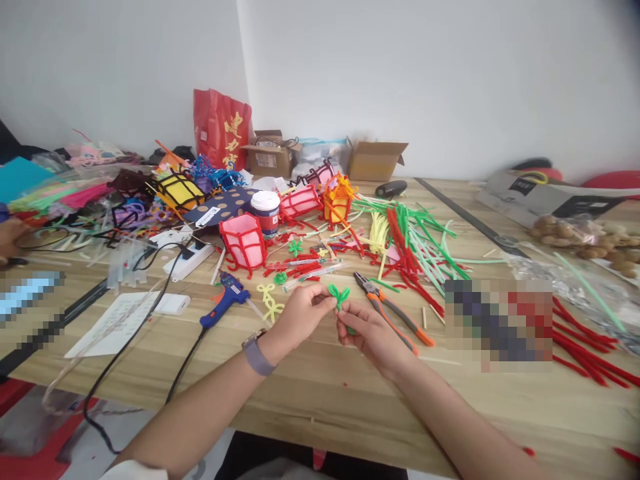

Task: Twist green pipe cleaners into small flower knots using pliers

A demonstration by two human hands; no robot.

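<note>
Between my two hands, above the table's front part, is a green pipe cleaner [339, 293] bent into small leaf-like loops. My left hand [311, 308], with a watch on its wrist, pinches a loop from the left. From the right, my right hand [367, 328] grips the lower part, and a bit of green shows below its fingers. Just beyond lie pliers [393, 310] with orange and grey handles. To the left are a blue glue gun [227, 300] and yellow pipe cleaner shapes [270, 303]. A small green coil [281, 278] rests behind them.
Red and pink lanterns [243, 243] stand near a paper cup [266, 212]. Green and red pipe cleaners [415, 240] pile up at centre right. A black cable [173, 280] runs from a white power strip [187, 261] over the front edge. Another person's hand [13, 237] is far left.
</note>
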